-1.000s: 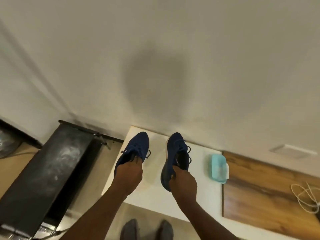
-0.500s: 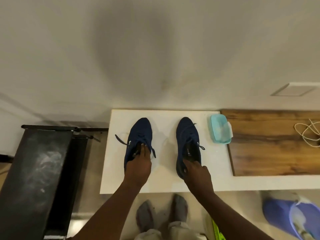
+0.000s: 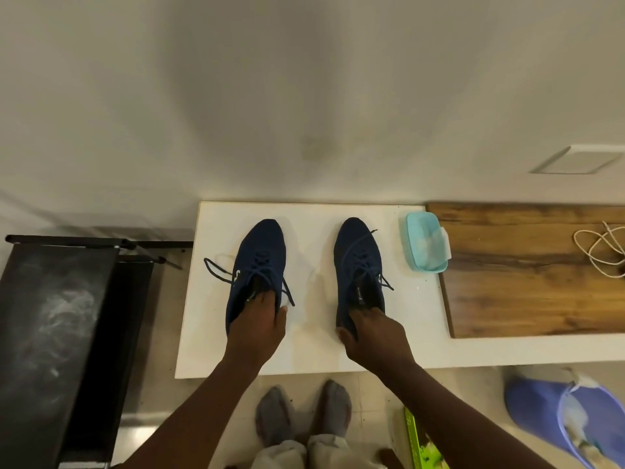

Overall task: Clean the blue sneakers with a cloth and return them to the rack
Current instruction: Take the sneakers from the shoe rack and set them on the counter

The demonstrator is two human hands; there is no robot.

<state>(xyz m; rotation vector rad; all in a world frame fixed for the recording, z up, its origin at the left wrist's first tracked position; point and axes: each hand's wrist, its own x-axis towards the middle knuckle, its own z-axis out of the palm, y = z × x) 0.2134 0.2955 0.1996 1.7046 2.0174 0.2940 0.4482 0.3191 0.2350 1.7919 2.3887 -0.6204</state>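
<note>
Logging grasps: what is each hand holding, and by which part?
Left hand grips the left sneaker at its heel collar, fingers inside the opening; right hand grips the right sneaker at the heel.

Home: shoe rack (image 3: 57, 333), socked feet (image 3: 274, 414).

**Single head-worn camera aimed steeply down**

The scene is recorded by one wide-angle camera worn on the person's head, pointed forward and steeply downward. The white table (image 3: 419, 319) is framed from close above, with the left hand (image 3: 257, 330) and right hand (image 3: 375, 340) caught at mid-frame. The wall (image 3: 304, 96) is taken in across the top, the socked feet (image 3: 274, 414) along the bottom edge.
</note>
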